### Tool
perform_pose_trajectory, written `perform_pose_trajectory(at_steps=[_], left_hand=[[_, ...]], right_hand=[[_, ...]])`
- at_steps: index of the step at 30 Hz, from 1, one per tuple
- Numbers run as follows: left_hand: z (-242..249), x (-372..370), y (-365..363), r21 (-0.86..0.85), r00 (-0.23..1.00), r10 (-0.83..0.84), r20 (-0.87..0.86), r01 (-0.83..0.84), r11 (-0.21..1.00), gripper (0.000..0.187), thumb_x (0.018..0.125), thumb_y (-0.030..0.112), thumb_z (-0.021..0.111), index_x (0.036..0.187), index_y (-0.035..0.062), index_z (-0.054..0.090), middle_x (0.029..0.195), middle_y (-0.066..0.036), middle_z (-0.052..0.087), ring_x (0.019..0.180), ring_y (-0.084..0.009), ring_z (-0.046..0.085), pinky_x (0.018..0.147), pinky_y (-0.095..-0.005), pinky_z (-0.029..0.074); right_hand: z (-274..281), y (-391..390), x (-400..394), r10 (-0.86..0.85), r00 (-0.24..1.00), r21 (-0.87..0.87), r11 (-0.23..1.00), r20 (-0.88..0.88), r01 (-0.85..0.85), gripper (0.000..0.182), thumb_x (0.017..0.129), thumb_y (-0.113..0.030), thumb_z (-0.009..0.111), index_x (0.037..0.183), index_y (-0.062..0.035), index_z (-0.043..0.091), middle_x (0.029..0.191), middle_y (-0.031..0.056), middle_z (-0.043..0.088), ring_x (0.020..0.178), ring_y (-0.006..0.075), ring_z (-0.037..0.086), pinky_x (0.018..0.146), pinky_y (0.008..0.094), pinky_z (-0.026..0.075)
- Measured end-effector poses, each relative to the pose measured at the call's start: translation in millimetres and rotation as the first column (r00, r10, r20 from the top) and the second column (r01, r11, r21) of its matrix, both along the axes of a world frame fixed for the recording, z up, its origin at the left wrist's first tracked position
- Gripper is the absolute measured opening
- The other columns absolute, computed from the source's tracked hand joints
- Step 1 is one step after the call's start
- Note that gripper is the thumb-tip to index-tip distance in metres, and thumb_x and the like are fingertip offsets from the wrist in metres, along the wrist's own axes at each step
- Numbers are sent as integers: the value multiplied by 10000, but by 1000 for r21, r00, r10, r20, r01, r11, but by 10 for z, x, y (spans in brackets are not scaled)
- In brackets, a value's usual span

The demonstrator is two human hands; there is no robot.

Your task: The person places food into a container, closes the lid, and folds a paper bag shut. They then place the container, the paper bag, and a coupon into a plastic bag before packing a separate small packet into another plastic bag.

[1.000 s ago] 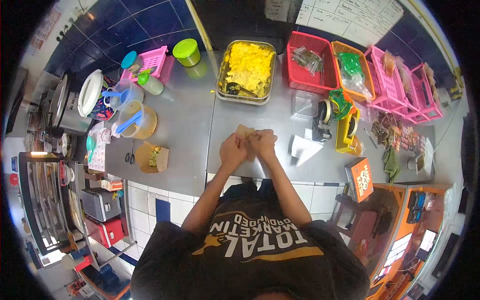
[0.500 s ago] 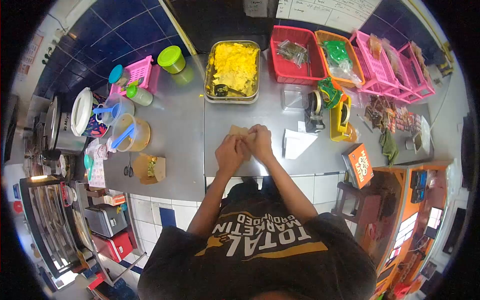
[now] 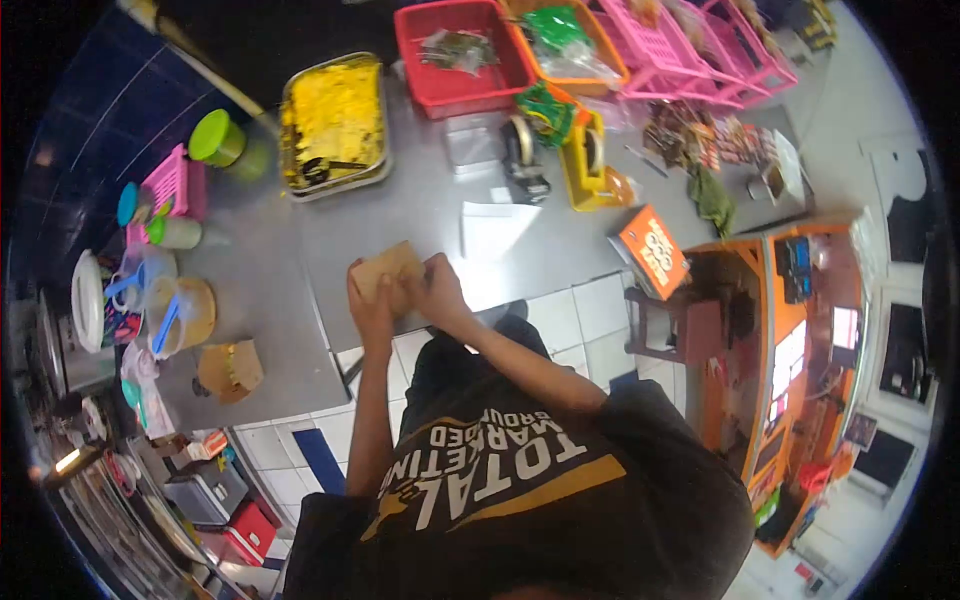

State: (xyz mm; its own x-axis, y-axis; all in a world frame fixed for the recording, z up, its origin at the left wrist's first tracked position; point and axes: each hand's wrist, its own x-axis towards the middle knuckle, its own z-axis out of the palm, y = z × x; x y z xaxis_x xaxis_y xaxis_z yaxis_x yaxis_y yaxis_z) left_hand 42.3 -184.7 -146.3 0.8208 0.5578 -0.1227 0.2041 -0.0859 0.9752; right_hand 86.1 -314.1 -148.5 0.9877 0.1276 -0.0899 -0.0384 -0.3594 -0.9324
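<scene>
Over the front edge of the steel counter, my left hand grips a small brown paperboard food box from its left side. On the box's right side, my right hand is closed with its fingers pressed to the board. The box is tilted, with a broad plain face towards the camera; whether anything is inside cannot be seen. To the right of it lies a folded white paper. Another brown paper box, open with some food in it, stands on the counter's left part.
A metal tray of yellow food with a black scoop sits behind. Red and orange baskets, a black tape dispenser and a yellow one stand at right. Tubs with blue spoons are at left.
The camera view has turned to the right, so the counter items appear shifted left. My hands have brought the box nearer the counter's front edge and turned it, showing more of its face.
</scene>
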Motion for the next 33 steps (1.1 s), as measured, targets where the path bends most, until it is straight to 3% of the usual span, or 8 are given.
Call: perform_pose_trajectory(at_steps=[5, 10, 15, 22, 25, 27, 30, 33], left_hand=[[754, -15, -847, -294, 992, -123, 5, 119, 948, 517, 931, 130, 669, 1386, 19, 448, 1234, -123, 561, 1111, -191, 569, 940, -323, 493], [788, 211, -1840, -389, 954, -297, -28, 264, 883, 488, 919, 110, 670, 1347, -3, 465, 1188, -105, 598, 1075, -177, 594, 901, -317, 514], [566, 469, -2505, -478, 936, -353, -10, 305, 824, 526, 900, 144, 710, 1332, -24, 462, 1183, -121, 614, 1052, -186, 609, 890, -324, 520], [58, 960, -3006, -310, 953, -299, -58, 267, 912, 592, 895, 204, 732, 1345, -33, 431, 1192, -144, 613, 1068, -210, 615, 903, -331, 520], [-104, 1173, -3169, -313, 966, -244, -83, 207, 927, 610, 895, 237, 734, 1347, -35, 428, 1199, -166, 613, 1070, -221, 623, 911, -340, 519], [-358, 1304, -3197, -329, 964, -261, -45, 233, 915, 615, 898, 252, 730, 1348, -36, 425, 1197, -177, 616, 1064, -231, 630, 911, -343, 519], [-292, 1359, -3190, -351, 958, -277, -72, 235, 906, 609, 902, 258, 723, 1345, -37, 427, 1194, -188, 620, 1054, -242, 639, 903, -342, 521], [-185, 1381, -3201, -369, 957, -276, -88, 226, 901, 593, 904, 251, 720, 1341, -33, 435, 1193, -186, 626, 1047, -245, 644, 889, -342, 526]], right_hand=[[579, -1291, 0, 104, 993, 51, 993, 55, -107, 284, 912, -183, 696, 1075, 12, 568, 835, 141, 636, 779, 241, 636, 687, 358, 520], [678, -3460, 441, 88, 837, -721, 562, 540, 406, 952, 723, -505, 802, 1439, -17, 408, 1365, 335, 417, 1247, 507, 407, 1042, 628, 319], [364, -4139, 673, 201, 938, -873, 460, 282, 164, 945, 788, -578, 712, 1508, -80, 357, 1347, 297, 441, 1215, 466, 443, 1017, 613, 338], [367, -4384, 1241, 152, 757, -739, 403, 635, 539, 710, 806, -519, 718, 1298, -33, 552, 1088, 232, 541, 1013, 406, 531, 882, 553, 411], [533, -3660, 1498, -89, 850, -353, 884, 519, 308, 373, 822, -297, 744, 987, 28, 665, 1003, 230, 663, 879, 352, 639, 773, 430, 506], [474, -3367, 1742, 18, 989, -290, 957, 148, 26, 309, 854, -279, 744, 913, 23, 705, 789, 144, 684, 660, 239, 644, 648, 354, 522], [128, -3162, 1964, -99, 975, -42, 995, -198, 92, 273, 854, -261, 741, 814, 8, 714, 673, 57, 645, 568, 146, 574, 558, 308, 486], [120, -3132, 1930, -133, 964, 0, 991, -228, 136, 265, 861, -254, 742, 784, -2, 713, 678, 14, 617, 576, 93, 530, 521, 277, 445]])
